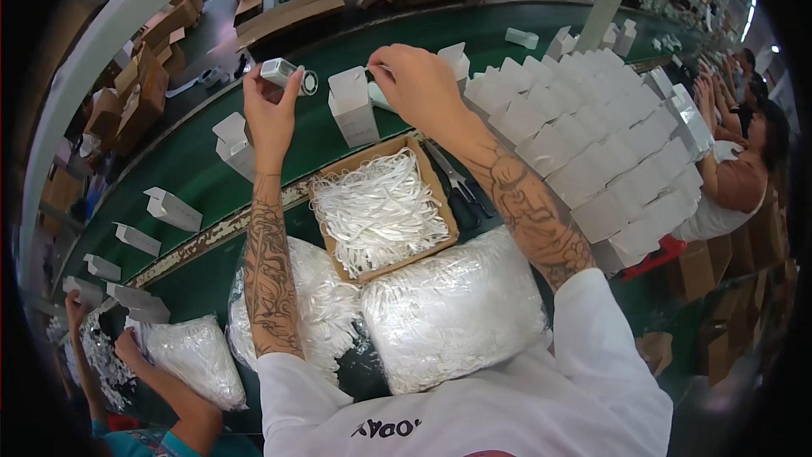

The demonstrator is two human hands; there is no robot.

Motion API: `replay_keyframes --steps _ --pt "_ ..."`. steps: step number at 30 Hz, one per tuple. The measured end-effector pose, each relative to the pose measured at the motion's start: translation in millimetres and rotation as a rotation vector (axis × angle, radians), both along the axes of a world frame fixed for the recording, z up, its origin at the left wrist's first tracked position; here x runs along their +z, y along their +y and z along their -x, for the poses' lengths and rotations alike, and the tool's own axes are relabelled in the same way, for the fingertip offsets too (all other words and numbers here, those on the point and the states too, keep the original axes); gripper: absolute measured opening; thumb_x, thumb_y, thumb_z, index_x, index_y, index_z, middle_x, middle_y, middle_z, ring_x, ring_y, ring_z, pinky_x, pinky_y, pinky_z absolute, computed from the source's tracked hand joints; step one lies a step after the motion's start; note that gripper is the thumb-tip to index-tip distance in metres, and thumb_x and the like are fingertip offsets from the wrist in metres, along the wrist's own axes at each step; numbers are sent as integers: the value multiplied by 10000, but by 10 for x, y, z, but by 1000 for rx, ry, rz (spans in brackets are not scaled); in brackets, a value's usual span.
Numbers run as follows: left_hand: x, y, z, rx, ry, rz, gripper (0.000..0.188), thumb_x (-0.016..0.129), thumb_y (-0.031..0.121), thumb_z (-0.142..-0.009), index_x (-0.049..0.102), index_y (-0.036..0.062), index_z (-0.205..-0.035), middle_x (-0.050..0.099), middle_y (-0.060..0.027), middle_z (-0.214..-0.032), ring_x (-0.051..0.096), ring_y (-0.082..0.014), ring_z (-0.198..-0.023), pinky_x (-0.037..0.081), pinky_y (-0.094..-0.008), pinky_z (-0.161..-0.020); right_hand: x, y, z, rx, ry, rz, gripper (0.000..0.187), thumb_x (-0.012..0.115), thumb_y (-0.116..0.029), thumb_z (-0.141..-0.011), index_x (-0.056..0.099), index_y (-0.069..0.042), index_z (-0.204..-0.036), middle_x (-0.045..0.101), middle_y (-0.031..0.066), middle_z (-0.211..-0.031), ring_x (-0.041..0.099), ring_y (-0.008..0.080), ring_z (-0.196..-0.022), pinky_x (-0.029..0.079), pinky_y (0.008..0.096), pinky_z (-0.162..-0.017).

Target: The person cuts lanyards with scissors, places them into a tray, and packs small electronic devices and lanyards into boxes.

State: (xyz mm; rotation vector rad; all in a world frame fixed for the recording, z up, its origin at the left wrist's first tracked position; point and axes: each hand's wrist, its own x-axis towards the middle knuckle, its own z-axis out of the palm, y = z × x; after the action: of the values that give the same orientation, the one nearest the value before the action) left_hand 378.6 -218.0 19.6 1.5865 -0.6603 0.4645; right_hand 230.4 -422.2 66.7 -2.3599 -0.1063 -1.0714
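Observation:
My left hand (272,110) grips a small white plastic device (277,72) with a round ring-shaped end, held above the green conveyor belt (317,148). Just to its right stands an upright white carton (353,114) with its top flaps raised. My right hand (414,85) is closed in a pinch at that carton's upper right edge; whatever its fingers hold, if anything, is hidden. Partly behind this hand lies a whitish item (378,96) on the belt. Another open white carton (234,142) stands beside my left wrist.
Below my hands sit a cardboard tray (448,241) of white cords, scissors (452,173) and a plastic-wrapped bundle (457,309). Stacked white cartons (592,144) rise at right. More cartons (173,208) stand leftward, near a co-worker's arms (161,372). Another person (736,161) is at far right.

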Motion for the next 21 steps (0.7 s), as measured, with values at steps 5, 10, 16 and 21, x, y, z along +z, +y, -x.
replay_keyframes --steps 5,10,16,21 --pt "148 -49 129 20 -62 79 531 818 187 -897 502 -13 -1274 688 -121 -1104 672 -161 -980 531 -290 -867 -82 184 -364 -75 289 457 150 678 -87 -894 718 -44 -1032 698 136 -979 704 361 -900 569 446 -781" --pt "216 -79 231 -62 -64 118 557 840 162 -871 493 11 -1280 697 -107 -1072 671 -155 -962 532 -295 -856 -96 224 -577 103 124 234 341 732 -46 -841 675 -43 -1177 658 178 -1103 703 342 -889 573 429 -804" --pt "251 -107 359 11 -84 6 598 866 237 -840 510 46 -1281 700 -120 -1043 673 -183 -931 524 -330 -838 309 235 -190 266 -11 -298 361 742 -74 -914 647 -47 -1261 647 107 -1096 657 133 -879 543 278 -740" --pt "57 -44 263 188 -381 -349 512 871 393 -770 642 73 -1099 665 -40 -911 598 -254 -936 384 -395 -928 50 413 633 357 1 -358 224 713 -95 -930 682 -37 -1144 639 85 -966 627 172 -783 511 294 -681"
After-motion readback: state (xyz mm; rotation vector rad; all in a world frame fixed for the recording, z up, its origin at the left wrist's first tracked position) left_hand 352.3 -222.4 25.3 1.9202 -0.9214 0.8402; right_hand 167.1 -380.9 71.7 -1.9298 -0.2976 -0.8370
